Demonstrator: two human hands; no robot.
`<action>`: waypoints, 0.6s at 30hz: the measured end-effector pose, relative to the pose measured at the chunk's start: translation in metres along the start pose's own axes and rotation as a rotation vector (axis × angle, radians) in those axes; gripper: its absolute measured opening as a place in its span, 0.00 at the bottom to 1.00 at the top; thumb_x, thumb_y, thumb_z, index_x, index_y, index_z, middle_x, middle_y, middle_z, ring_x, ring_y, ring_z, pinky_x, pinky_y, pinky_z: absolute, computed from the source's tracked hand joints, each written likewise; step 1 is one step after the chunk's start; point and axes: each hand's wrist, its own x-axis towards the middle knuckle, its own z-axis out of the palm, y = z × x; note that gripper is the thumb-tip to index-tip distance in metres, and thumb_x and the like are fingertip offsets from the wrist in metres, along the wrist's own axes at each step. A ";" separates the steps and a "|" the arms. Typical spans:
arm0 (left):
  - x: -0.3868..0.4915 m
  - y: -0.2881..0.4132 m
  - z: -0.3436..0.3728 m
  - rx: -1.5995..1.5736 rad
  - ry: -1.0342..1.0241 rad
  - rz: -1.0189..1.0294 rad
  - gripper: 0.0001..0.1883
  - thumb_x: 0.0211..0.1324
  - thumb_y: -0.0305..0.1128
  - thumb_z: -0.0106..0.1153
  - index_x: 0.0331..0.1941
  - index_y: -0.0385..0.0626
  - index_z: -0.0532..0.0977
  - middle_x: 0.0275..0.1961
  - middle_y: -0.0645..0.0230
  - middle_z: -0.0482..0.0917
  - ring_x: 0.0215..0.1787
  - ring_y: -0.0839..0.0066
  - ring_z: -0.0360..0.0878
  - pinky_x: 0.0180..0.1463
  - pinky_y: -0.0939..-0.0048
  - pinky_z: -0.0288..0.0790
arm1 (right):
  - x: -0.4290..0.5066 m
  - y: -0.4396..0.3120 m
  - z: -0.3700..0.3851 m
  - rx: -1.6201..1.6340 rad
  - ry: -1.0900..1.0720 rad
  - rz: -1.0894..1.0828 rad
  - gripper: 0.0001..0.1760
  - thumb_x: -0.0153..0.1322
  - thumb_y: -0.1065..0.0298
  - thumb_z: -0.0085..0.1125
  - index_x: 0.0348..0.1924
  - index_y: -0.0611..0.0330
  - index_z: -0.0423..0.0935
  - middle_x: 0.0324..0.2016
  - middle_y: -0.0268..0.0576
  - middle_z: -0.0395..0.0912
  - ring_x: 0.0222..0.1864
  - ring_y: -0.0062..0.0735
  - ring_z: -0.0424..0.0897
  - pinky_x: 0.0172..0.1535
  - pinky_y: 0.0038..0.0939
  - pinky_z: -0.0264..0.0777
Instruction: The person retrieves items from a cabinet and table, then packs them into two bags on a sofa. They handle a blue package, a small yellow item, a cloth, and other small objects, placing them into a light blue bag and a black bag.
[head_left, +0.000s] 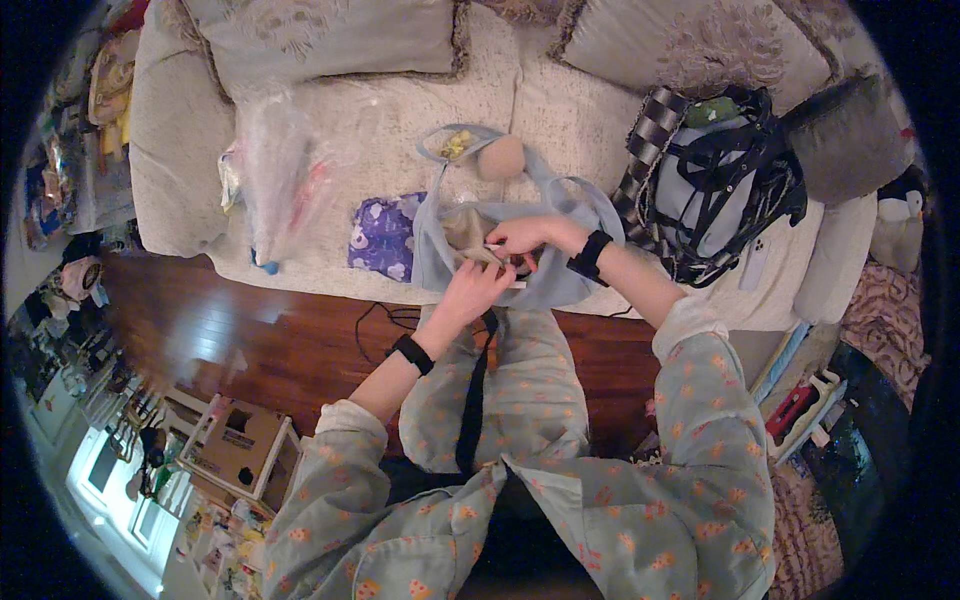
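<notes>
A light blue fabric tote bag (435, 253) lies with its mouth spread on the front of a cream sofa. My left hand (478, 289) is at the bag's near edge, its fingertips closed on beige material (469, 231) inside. From the right, my right hand (525, 234) reaches into the mouth, fingers pinching the same beige material. Something dark and reddish shows beneath the fingers, too hidden to name. Beyond the opening lie a round peach-coloured item (502, 157) and a clear bag with small yellow things (457, 143). A purple patterned pouch (382, 236) touches the tote's left side.
Clear plastic bags (277, 172) lie on the sofa's left part. At right are a black-and-grey backpack (705, 172) with straps and a phone (754, 264). Fringed cushions (330, 37) line the back. A cable (367, 330) runs on the wooden floor, near a cardboard box (240, 442).
</notes>
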 end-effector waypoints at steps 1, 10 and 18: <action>-0.003 0.000 -0.004 0.001 -0.004 0.016 0.14 0.47 0.32 0.49 0.42 0.50 0.69 0.30 0.69 0.69 0.27 0.72 0.72 0.33 0.72 0.66 | 0.000 -0.001 0.002 0.034 0.002 0.026 0.12 0.68 0.65 0.44 0.38 0.64 0.70 0.27 0.47 0.77 0.13 0.37 0.75 0.17 0.33 0.70; -0.004 -0.008 -0.022 -0.053 0.039 0.026 0.16 0.44 0.31 0.50 0.42 0.52 0.70 0.28 0.73 0.69 0.25 0.76 0.69 0.31 0.75 0.64 | -0.002 0.004 0.011 -1.157 0.756 -0.196 0.08 0.59 0.70 0.51 0.32 0.57 0.75 0.19 0.44 0.77 0.26 0.35 0.80 0.26 0.35 0.71; 0.003 -0.008 -0.031 -0.165 -0.030 -0.013 0.16 0.45 0.30 0.49 0.42 0.51 0.70 0.27 0.71 0.69 0.23 0.74 0.70 0.29 0.74 0.65 | 0.000 0.046 0.040 -1.218 0.806 0.056 0.10 0.60 0.67 0.53 0.34 0.56 0.74 0.22 0.36 0.79 0.27 0.31 0.80 0.29 0.31 0.70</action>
